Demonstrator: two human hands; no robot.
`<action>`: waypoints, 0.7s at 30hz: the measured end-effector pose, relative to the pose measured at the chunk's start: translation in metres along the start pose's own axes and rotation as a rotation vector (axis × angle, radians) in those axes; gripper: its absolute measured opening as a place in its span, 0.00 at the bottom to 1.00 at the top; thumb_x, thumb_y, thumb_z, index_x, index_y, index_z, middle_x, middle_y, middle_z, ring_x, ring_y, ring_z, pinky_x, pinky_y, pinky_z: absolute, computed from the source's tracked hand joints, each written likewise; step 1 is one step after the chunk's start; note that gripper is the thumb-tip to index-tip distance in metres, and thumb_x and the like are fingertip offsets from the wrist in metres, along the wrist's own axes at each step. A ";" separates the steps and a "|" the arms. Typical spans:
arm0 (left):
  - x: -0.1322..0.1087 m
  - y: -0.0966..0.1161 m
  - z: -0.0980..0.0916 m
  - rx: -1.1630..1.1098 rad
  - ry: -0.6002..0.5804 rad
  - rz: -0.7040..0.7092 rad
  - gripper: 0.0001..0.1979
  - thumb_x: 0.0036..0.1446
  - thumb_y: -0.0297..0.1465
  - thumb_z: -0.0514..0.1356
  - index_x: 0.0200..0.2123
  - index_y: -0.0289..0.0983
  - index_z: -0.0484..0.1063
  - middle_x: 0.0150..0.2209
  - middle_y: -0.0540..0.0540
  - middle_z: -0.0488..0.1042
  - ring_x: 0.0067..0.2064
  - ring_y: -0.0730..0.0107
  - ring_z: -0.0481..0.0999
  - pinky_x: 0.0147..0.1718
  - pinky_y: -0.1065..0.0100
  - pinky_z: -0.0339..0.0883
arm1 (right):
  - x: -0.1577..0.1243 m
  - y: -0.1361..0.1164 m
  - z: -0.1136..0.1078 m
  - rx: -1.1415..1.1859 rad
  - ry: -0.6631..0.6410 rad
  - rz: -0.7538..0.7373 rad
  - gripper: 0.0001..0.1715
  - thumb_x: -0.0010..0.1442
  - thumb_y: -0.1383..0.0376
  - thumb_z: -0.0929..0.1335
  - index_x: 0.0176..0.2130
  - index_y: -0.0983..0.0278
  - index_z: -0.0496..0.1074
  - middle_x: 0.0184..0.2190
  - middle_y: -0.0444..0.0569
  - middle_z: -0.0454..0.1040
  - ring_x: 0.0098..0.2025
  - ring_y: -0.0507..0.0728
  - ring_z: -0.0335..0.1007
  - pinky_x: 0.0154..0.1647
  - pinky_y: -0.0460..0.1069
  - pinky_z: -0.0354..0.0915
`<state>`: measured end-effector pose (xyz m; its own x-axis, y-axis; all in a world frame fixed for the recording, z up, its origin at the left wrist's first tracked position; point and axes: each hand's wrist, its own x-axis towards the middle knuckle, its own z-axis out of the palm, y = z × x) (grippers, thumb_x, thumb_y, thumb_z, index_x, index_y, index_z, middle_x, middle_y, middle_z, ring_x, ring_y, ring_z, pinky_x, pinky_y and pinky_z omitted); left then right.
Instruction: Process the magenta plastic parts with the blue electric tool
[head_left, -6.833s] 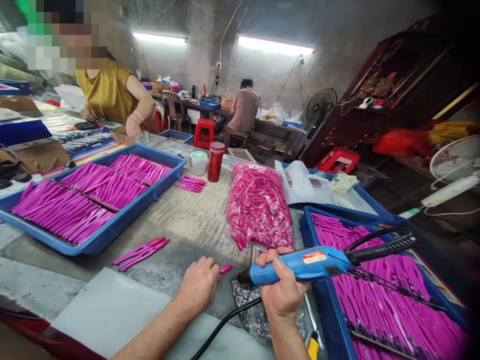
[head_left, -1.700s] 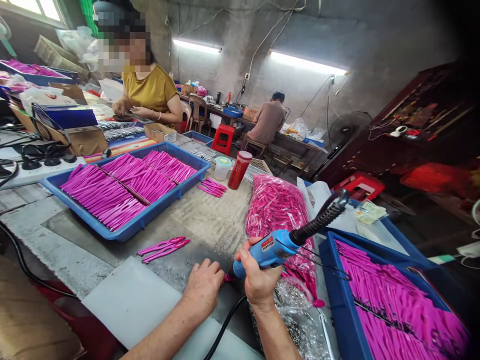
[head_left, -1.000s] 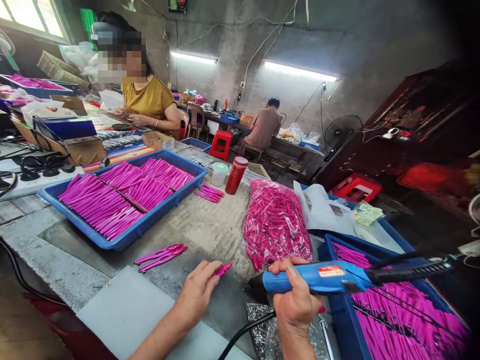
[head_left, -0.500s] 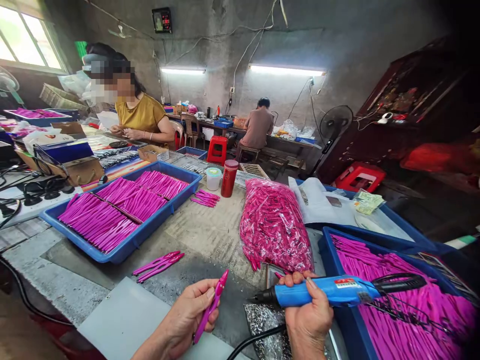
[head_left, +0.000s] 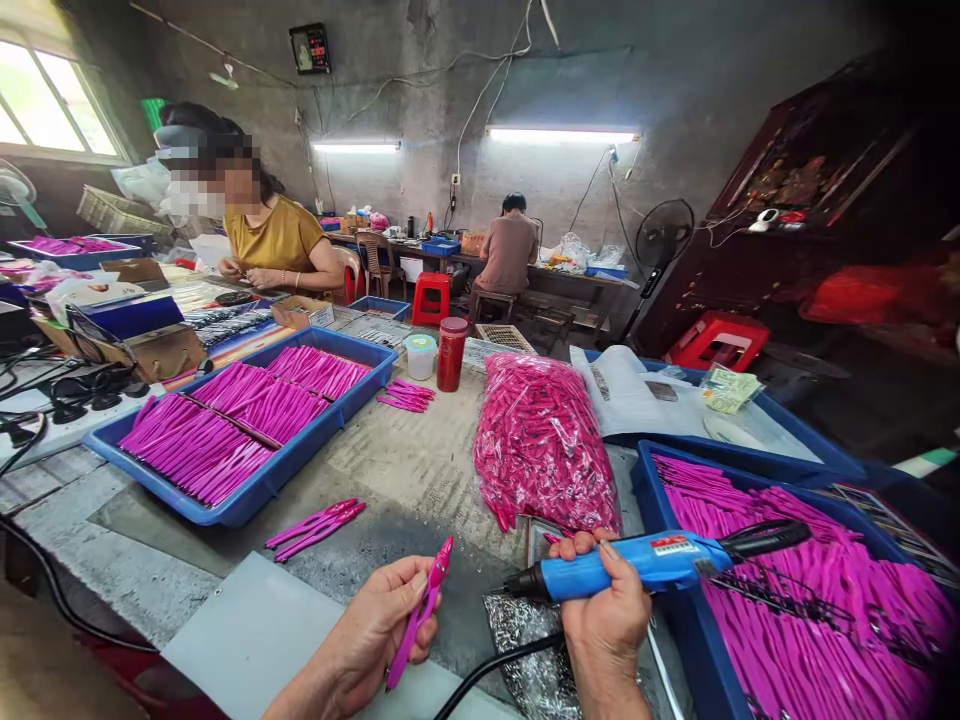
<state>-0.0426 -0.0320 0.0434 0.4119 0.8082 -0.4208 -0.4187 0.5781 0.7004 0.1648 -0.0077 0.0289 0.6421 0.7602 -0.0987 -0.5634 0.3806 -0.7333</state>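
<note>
Pink pen (head_left: 421,612) is gripped in closed fingers of left hand (head_left: 375,635), tip tilted up, above near edge of table (head_left: 405,465). Blue electric tool (head_left: 637,565) is held level in right hand (head_left: 607,615), fingers wrapped round its body, black tip pointing w/ small gap toward the pen. Bag of pink parts (head_left: 544,440) lies just beyond the tool. Blue tray of pens (head_left: 247,425) sits at left side; second tray (head_left: 780,590) at right edge, just beside right hand.

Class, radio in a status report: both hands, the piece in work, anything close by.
Left hand grips pink pen piece, tip up. Right hand grips blue power tool, nose toward piece, apart. Bag of pink parts just behind.
</note>
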 end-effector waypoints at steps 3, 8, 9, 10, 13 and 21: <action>-0.002 0.000 0.002 0.058 0.022 0.001 0.19 0.40 0.41 0.67 0.29 0.34 0.66 0.27 0.51 0.69 0.17 0.84 0.61 0.15 0.77 0.48 | 0.001 0.001 -0.001 0.018 0.010 0.023 0.19 0.37 0.60 0.71 0.29 0.64 0.62 0.20 0.40 0.62 0.21 0.51 0.59 0.24 0.48 0.62; -0.001 -0.001 0.003 0.178 0.056 0.016 0.24 0.39 0.47 0.66 0.32 0.36 0.65 0.22 0.55 0.66 0.16 0.86 0.57 0.14 0.78 0.44 | 0.001 0.001 -0.001 0.020 0.020 0.022 0.20 0.36 0.60 0.71 0.29 0.64 0.63 0.20 0.40 0.62 0.20 0.52 0.59 0.23 0.49 0.62; -0.001 -0.002 0.003 0.223 0.059 0.026 0.25 0.38 0.49 0.65 0.32 0.37 0.65 0.21 0.56 0.65 0.15 0.87 0.55 0.13 0.78 0.43 | 0.001 0.001 -0.001 0.017 0.022 0.021 0.20 0.36 0.60 0.71 0.28 0.64 0.63 0.20 0.40 0.62 0.20 0.52 0.59 0.23 0.49 0.62; 0.000 -0.003 0.002 0.276 0.063 0.036 0.26 0.38 0.51 0.64 0.32 0.37 0.64 0.21 0.57 0.64 0.14 0.87 0.54 0.13 0.78 0.42 | 0.001 0.001 -0.002 0.015 0.023 0.021 0.20 0.36 0.60 0.71 0.28 0.64 0.62 0.20 0.40 0.62 0.20 0.52 0.59 0.23 0.49 0.62; 0.003 -0.006 -0.001 0.461 0.099 0.069 0.27 0.39 0.56 0.59 0.27 0.37 0.61 0.19 0.58 0.62 0.14 0.85 0.54 0.13 0.76 0.43 | 0.001 0.001 -0.003 0.019 0.022 0.044 0.20 0.35 0.60 0.71 0.28 0.65 0.62 0.20 0.41 0.62 0.21 0.52 0.59 0.23 0.49 0.62; 0.003 -0.011 -0.019 1.178 0.294 0.338 0.16 0.54 0.42 0.49 0.21 0.39 0.55 0.18 0.56 0.54 0.22 0.76 0.55 0.23 0.71 0.46 | 0.005 0.002 -0.007 0.012 0.043 0.079 0.18 0.35 0.61 0.71 0.27 0.64 0.63 0.20 0.41 0.62 0.21 0.52 0.59 0.22 0.49 0.63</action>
<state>-0.0519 -0.0334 0.0235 0.1667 0.9778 -0.1270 0.5685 0.0100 0.8226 0.1697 -0.0068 0.0222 0.6172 0.7649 -0.1846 -0.6188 0.3269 -0.7143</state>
